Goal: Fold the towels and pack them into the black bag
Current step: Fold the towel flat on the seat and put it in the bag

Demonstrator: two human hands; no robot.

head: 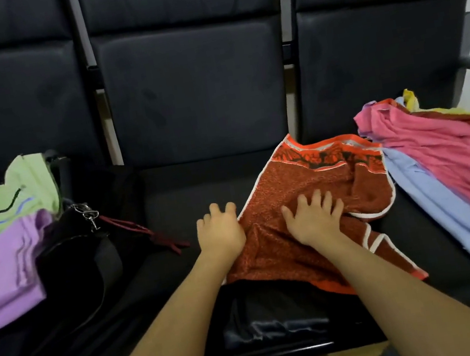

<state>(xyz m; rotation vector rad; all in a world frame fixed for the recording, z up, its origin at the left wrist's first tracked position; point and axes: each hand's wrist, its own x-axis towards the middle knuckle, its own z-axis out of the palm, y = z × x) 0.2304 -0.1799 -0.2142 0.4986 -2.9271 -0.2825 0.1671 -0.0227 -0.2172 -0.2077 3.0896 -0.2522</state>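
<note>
Head view: a rumpled red patterned towel (308, 196) lies on the middle seat (187, 195), with the black bag (80, 265) to its left and unfolded pink and blue towels (454, 159) to its right. Left hand (219, 233) sits at the towel's left edge, fingers loosely curled, grip indeterminate; right hand (315, 217) presses flat, fingers spread. Soft, light and limp, the towel is probably best pinched at its white-trimmed corners.

Both forearms reach forward; left hand (220, 232) curled, right hand (315, 216) spread flat.
</note>
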